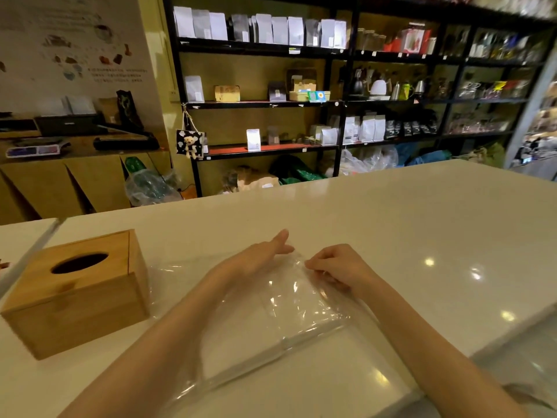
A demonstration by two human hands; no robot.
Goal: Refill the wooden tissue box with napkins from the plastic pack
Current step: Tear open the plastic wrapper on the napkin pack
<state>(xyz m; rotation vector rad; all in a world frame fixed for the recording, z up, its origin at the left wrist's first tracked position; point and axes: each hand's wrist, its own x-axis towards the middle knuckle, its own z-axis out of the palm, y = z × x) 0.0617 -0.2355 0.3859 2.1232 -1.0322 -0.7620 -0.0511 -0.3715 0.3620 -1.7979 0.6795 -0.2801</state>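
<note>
The plastic pack of napkins (271, 321) lies flat on the white counter (422, 224) right in front of the person, its long axis running from the near left up to the far right, so its far end sits under both hands. The right hand (334, 267) is curled, fingertips pinched on the clear film at that far end – it looks like the wrapper is being worked open there. The left hand (262, 251) is open and nearly flat, fingers straight, resting against the film just beside the right one, gripping nothing I can make out. The wooden tissue box (75, 294) stands closed to the left of the pack, close by the left forearm – so the left hand is the nearer one for reaching it
</note>
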